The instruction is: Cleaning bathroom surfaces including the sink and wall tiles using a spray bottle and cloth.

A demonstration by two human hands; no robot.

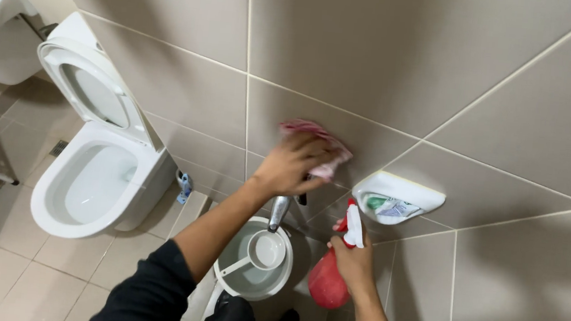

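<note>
Fingers (303, 157) of our left hand (292, 165) lie spread, pressing the pink cloth (318, 143) flat on the wall tile (188, 88) at frame centre; right hand (352, 261) grips the red spray bottle (330, 280) lower down; we judge firm overlapping strokes best.

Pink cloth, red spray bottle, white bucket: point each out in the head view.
pink cloth (303, 126), head view, on its upper edge above the left hand.
red spray bottle (326, 285), head view, on its red body.
white bucket (237, 260), head view, on its inner wall.
</note>
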